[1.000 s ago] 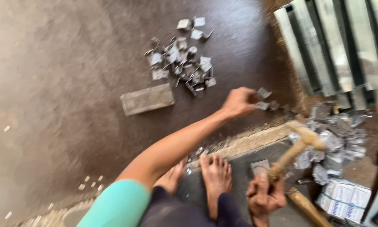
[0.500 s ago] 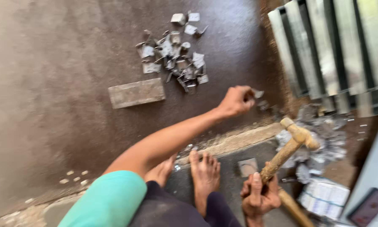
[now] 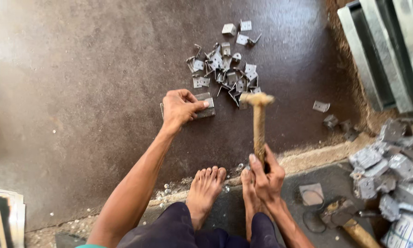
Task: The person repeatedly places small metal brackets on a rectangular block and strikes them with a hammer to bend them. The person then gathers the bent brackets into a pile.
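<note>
We see long grey sheet-metal channels [image 3: 390, 50] leaning at the floor's upper right corner, a heap of folded grey metal pieces [image 3: 385, 170] by its right edge, a second wooden-handled hammer [image 3: 349, 220] lying near the bottom right, and stacked flat metal sheets [image 3: 2, 216] at the bottom left.
</note>
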